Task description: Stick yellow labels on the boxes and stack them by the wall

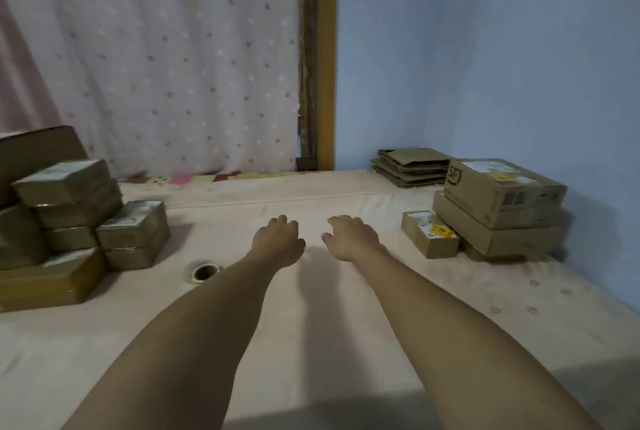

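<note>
Head-worn wide view, forward and down across the bed (311, 343) toward the wall (485, 48)

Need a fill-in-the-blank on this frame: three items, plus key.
1. The left hand and right hand hold ____.
2. The roll lies nearer the ____ hand.
3. The small box near the blue wall bears a ____ label.
Missing words: nothing; left; yellow.

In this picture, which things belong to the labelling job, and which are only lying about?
For the job: label roll, pile of boxes on the left, labelled boxes by the blue wall.
Lying about: flattened cardboard, dotted curtain.
</note>
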Demonstrator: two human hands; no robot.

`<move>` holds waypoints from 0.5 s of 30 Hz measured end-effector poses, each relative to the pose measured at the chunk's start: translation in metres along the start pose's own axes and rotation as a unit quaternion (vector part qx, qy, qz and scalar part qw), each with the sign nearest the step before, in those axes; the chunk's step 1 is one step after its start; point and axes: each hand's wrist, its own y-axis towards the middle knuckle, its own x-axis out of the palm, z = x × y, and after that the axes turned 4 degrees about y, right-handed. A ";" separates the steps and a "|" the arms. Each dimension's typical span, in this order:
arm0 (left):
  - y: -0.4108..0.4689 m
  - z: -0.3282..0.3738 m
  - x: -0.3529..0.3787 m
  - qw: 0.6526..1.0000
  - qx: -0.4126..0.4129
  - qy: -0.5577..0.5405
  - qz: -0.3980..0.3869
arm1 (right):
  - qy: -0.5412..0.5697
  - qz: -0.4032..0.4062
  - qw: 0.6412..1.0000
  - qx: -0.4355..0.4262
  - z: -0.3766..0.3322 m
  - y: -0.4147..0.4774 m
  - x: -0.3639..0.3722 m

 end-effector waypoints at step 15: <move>-0.078 -0.288 -0.052 0.960 -0.271 -0.058 0.048 | -0.009 -0.017 0.981 -0.192 -0.277 0.048 0.051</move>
